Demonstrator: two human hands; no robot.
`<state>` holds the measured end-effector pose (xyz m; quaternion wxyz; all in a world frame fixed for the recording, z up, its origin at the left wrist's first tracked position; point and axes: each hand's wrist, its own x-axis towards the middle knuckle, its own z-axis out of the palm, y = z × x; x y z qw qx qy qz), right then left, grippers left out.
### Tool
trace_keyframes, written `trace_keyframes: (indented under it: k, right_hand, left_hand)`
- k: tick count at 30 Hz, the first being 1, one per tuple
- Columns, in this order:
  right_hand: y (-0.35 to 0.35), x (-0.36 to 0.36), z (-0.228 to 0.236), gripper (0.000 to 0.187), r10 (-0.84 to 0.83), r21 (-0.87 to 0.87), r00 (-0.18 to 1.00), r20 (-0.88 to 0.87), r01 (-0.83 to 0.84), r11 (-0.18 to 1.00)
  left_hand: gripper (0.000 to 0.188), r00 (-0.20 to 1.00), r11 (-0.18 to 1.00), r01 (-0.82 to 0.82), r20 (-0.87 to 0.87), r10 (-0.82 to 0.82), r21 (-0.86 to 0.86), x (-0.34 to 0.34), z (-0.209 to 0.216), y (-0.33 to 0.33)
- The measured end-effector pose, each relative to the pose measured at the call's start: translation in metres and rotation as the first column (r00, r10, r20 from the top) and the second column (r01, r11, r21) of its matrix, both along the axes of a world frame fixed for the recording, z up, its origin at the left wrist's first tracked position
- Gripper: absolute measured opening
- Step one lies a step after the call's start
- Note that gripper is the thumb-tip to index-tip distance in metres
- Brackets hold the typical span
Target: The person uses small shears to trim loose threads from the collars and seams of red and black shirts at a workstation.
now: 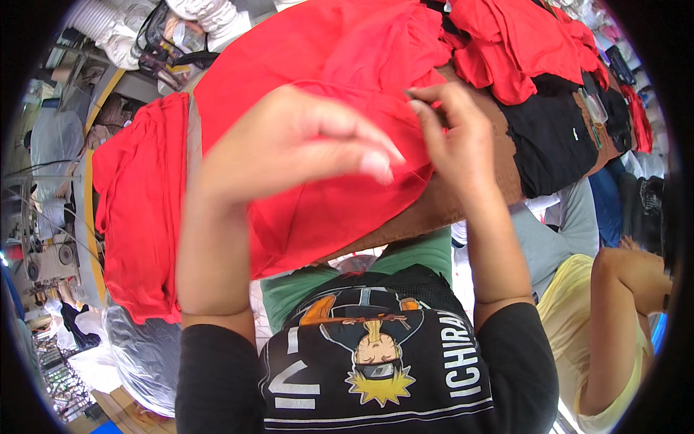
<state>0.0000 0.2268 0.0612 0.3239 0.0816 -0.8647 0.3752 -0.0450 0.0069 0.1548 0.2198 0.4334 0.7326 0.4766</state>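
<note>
A large red cloth [318, 217] lies spread over the brown-covered table in front of me, with gathered folds toward its far side. Over its middle, my left hand [303, 141] is raised and smeared by motion, thumb and fingers brought together. Whatever may be between them is too small to make out. My right hand [463, 134] hovers at the cloth's right edge, its thumb and forefinger pinched near a small dark tip [411, 95]. The kind of thing that tip belongs to is unclear.
Brown table cover [477, 184] shows beside the red cloth. A folded red garment [144, 210] hangs at the left. Rightward lie a black garment [553, 141] and a red heap [513, 50]. A person in a yellow top [571, 304] sits close at my right.
</note>
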Motion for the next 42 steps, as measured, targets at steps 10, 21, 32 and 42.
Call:
trace_keyframes:
  k: [10, 21, 32, 42]
  right_hand:
    - [-0.021, -0.018, 0.012, 0.044, -0.086, 0.151, 0.995, 0.048, 0.078, 0.985]
    - [-0.007, 0.008, 0.044, 0.015, 0.060, -0.243, 0.982, -0.181, -0.104, 0.964]
    - [0.108, 0.027, -0.002, 0.022, -0.365, -0.181, 0.928, -0.070, 0.348, 0.920]
    - [-0.045, 0.039, -0.032, 0.031, 0.407, -0.032, 0.875, 0.262, -0.414, 0.910]
  left_hand:
    - [0.019, 0.858, 0.900, -0.295, -0.325, 0.397, 0.321, 0.067, 0.038, -0.087]
    - [0.037, 0.577, 0.606, -0.795, -0.268, 0.771, 0.033, 0.029, -0.099, -0.129]
    - [0.028, 0.848, 0.840, -0.520, -0.022, 0.530, 0.155, 0.065, -0.014, -0.074]
    - [0.023, 0.768, 0.811, -0.584, -0.298, 0.567, 0.038, 0.092, -0.141, -0.059]
